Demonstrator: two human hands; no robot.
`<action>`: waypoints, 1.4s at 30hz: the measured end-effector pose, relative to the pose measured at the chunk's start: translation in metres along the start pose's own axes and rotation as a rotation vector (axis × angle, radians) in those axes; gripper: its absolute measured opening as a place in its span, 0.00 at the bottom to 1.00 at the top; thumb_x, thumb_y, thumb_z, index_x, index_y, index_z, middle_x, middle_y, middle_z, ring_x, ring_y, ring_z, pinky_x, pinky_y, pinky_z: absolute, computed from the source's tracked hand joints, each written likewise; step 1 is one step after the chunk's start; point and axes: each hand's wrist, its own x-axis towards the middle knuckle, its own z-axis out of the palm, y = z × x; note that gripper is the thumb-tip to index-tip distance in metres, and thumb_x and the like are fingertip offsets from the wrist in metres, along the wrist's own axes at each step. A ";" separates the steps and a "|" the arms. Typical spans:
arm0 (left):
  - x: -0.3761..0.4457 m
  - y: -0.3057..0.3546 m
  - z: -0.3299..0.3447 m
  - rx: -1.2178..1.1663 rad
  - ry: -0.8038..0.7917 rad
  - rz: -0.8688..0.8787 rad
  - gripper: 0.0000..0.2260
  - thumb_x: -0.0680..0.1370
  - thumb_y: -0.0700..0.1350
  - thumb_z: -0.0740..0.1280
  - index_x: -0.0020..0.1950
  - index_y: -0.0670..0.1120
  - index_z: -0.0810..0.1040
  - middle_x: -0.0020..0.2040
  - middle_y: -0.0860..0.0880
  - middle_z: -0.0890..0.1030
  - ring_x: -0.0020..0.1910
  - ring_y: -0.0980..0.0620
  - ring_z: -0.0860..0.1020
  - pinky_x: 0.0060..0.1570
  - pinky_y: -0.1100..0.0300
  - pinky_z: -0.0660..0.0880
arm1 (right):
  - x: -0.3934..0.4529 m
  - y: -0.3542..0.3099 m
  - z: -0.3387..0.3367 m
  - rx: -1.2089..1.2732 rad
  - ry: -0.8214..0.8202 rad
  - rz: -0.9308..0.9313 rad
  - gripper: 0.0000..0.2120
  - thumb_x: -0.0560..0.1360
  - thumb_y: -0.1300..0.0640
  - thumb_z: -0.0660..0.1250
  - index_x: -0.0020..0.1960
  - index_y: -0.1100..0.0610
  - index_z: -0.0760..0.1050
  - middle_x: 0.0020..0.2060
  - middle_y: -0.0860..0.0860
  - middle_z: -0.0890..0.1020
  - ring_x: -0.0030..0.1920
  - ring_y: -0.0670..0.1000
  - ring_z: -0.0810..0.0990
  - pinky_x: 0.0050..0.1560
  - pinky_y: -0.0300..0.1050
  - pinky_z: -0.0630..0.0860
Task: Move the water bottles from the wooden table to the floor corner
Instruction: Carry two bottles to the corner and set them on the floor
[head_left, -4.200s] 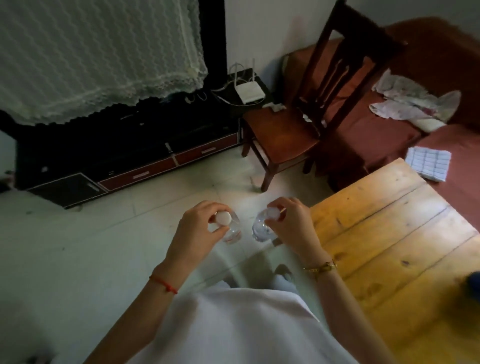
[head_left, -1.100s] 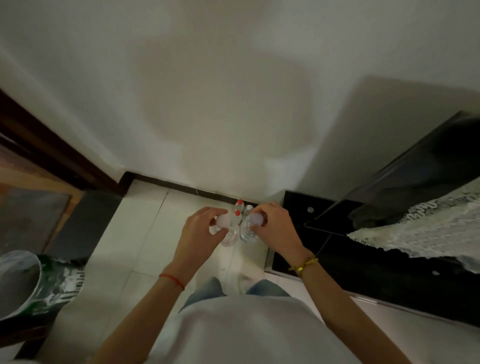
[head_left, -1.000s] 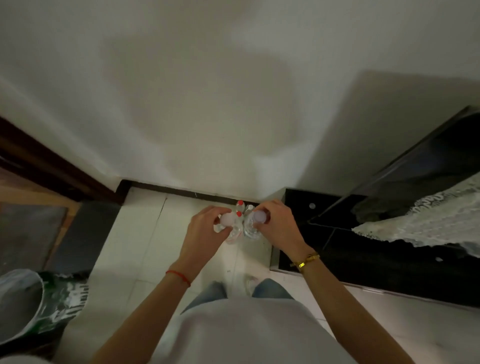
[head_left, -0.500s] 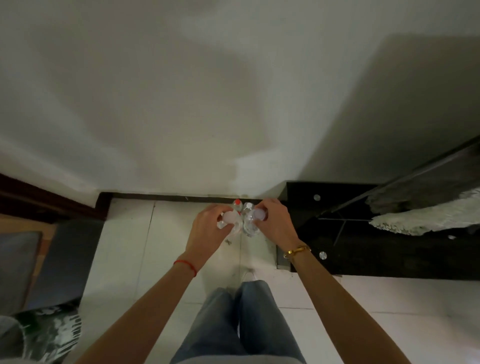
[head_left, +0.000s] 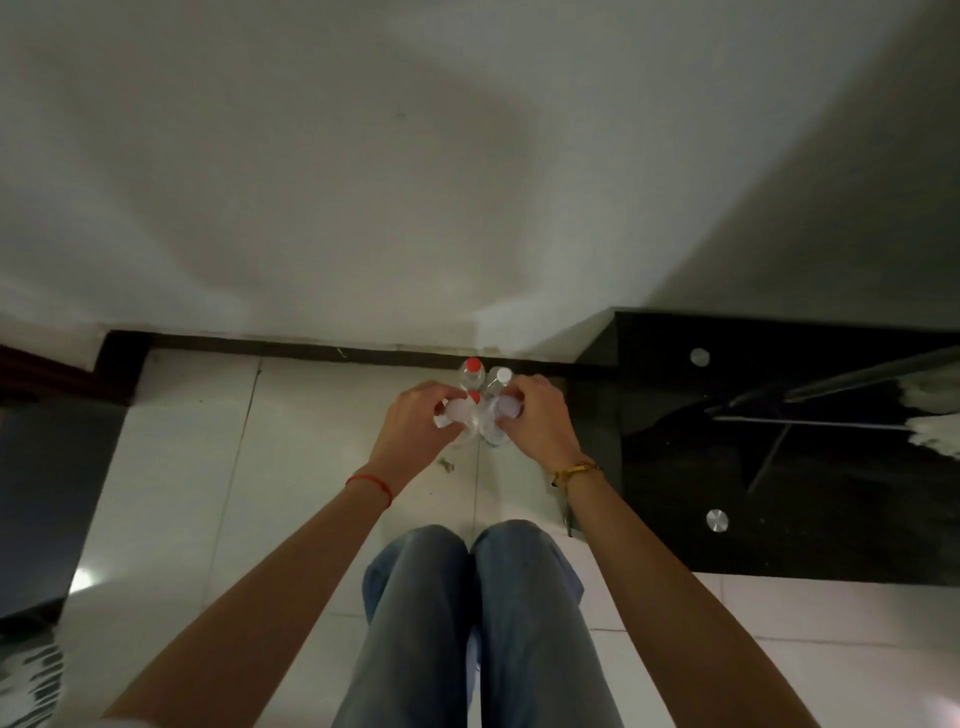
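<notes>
Left hand (head_left: 415, 421) closed around a white-capped bottle (head_left: 457, 410), right hand (head_left: 535, 421) around another (head_left: 506, 408), both low over the floor (head_left: 311, 441) corner, beside two standing bottles (head_left: 472, 371) near the baseboard.

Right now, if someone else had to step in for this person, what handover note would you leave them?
Left hand: closed on a white-capped bottle, held by the cap end.
Right hand: closed on a second white-capped bottle.
Already at the corner by the wall: a red-capped bottle and a white-capped one; a third red cap shows between the hands.
Done: both bottles carried to the corner.
Left: lower them beside the others and let go. The wooden table is out of view, so check it for more.
</notes>
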 end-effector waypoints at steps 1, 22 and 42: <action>0.007 -0.014 0.012 0.006 -0.005 0.000 0.12 0.70 0.42 0.74 0.52 0.46 0.80 0.47 0.50 0.82 0.40 0.59 0.75 0.40 0.75 0.67 | 0.008 0.011 0.012 0.013 -0.002 0.005 0.07 0.72 0.60 0.70 0.47 0.58 0.74 0.46 0.50 0.74 0.42 0.43 0.72 0.39 0.28 0.65; 0.091 -0.180 0.169 0.109 -0.144 0.181 0.11 0.70 0.42 0.74 0.52 0.48 0.81 0.46 0.50 0.83 0.40 0.57 0.76 0.41 0.71 0.68 | 0.093 0.174 0.162 -0.075 0.045 -0.064 0.03 0.72 0.62 0.69 0.44 0.60 0.76 0.39 0.45 0.71 0.37 0.40 0.70 0.37 0.31 0.66; 0.104 -0.206 0.204 0.131 -0.186 0.238 0.13 0.70 0.43 0.74 0.53 0.47 0.81 0.49 0.49 0.83 0.43 0.54 0.77 0.46 0.60 0.75 | 0.102 0.210 0.183 -0.113 0.008 -0.026 0.07 0.71 0.62 0.70 0.48 0.62 0.77 0.49 0.57 0.78 0.46 0.54 0.77 0.43 0.43 0.73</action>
